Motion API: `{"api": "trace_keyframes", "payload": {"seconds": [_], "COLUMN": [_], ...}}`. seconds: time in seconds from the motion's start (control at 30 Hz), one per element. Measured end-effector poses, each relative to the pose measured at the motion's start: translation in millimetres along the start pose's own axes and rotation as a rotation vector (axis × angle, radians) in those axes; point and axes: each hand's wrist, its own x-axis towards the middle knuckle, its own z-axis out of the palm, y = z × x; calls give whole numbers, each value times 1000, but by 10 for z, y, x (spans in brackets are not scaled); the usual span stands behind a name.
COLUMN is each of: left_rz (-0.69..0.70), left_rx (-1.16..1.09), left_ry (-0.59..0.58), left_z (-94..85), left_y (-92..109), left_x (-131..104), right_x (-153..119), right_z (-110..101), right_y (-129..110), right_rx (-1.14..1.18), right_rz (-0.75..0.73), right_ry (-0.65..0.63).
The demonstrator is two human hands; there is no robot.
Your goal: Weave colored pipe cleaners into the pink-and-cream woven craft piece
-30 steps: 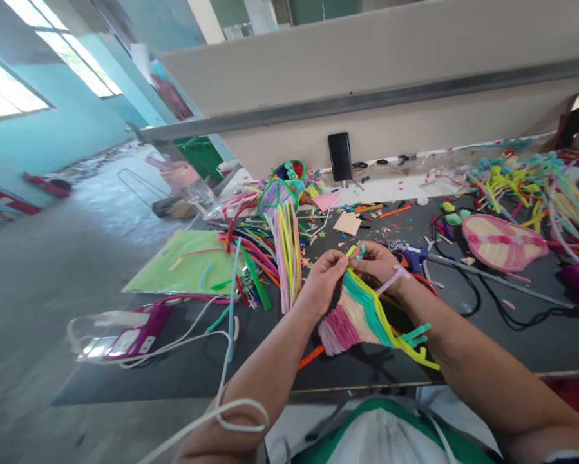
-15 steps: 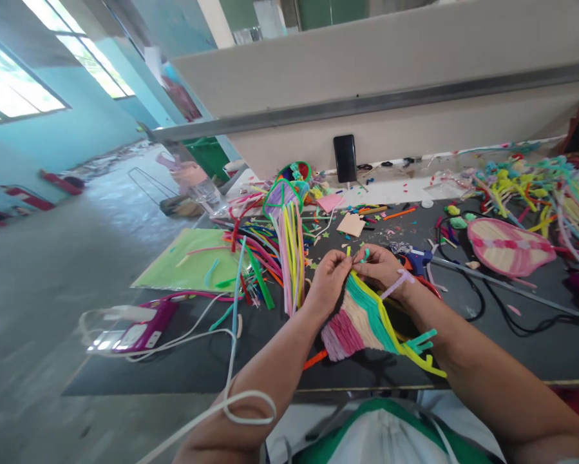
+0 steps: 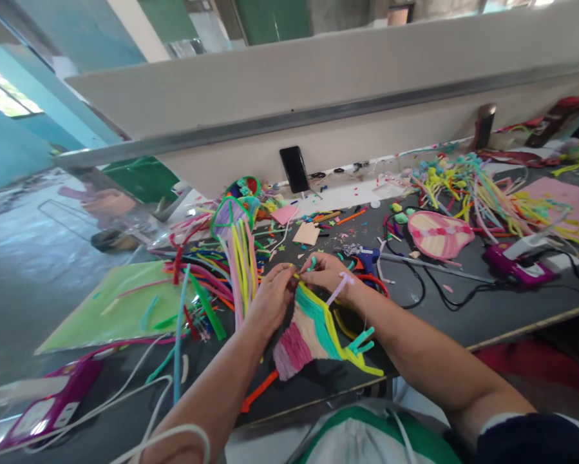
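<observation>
A striped pipe-cleaner panel (image 3: pixel 311 322) in purple, magenta, cream, teal and yellow hangs tilted between my forearms. My left hand (image 3: pixel 274 293) pinches its upper corner, at the end of the yellow strip. Right beside it, my right hand (image 3: pixel 325 274) has thumb and finger closed on the same yellow end; the fingertips nearly meet. A teal pipe-cleaner tip (image 3: pixel 311 263) pokes up by the right fingers, and a lilac pipe cleaner (image 3: pixel 338 288) crosses near that wrist. Loose teal and yellow ends stick out at the panel's lower right. An orange pipe cleaner (image 3: pixel 260 391) shows below its lower left.
Behind my hands lie a pipe-cleaner piece with long strands (image 3: pixel 241 258), a cream square (image 3: pixel 306 233) and a blue glue gun (image 3: pixel 366 259). A phone (image 3: pixel 294 169) leans on the partition. Purple power strips (image 3: pixel 521 264) sit at both sides, and a white cable (image 3: pixel 166 393) crosses by my left forearm.
The view has swung to the right, so the table's things sit further left and more of its right side shows. Both hands keep their pinch at the panel's corner.
</observation>
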Motion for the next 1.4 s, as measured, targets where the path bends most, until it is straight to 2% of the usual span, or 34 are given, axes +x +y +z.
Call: {"api": "trace_keyframes", "payload": {"seconds": [0.17, 0.3, 0.43, 0.57, 0.87, 1.1, 1.4], "left_rz": [-158, -263, -317, -313, -309, -248, -253], "left_rx": [-40, 10, -6, -13, -57, -54, 7], "left_ry": [-129, -260, -352, -329, -262, -247, -248], "left_z": [-47, -122, -161, -195, -198, -178, -84], "left_y": [5, -10, -14, -48, -65, 21, 42], "left_x": [-11, -20, -26, -45, -108, -128, -162], "right_x": [-24, -42, -56, -60, -34, -55, -81], "right_z": [-5, -16, -10, 25, 43, 52, 28], "right_y": [-74, -119, -153, -161, -92, -135, -187], "right_rx": [54, 25, -2, -4, 152, 174, 236], "right_rz": [9, 8, 11, 28, 37, 27, 72], "right_ry": [38, 58, 67, 55, -43, -40, -21]}}
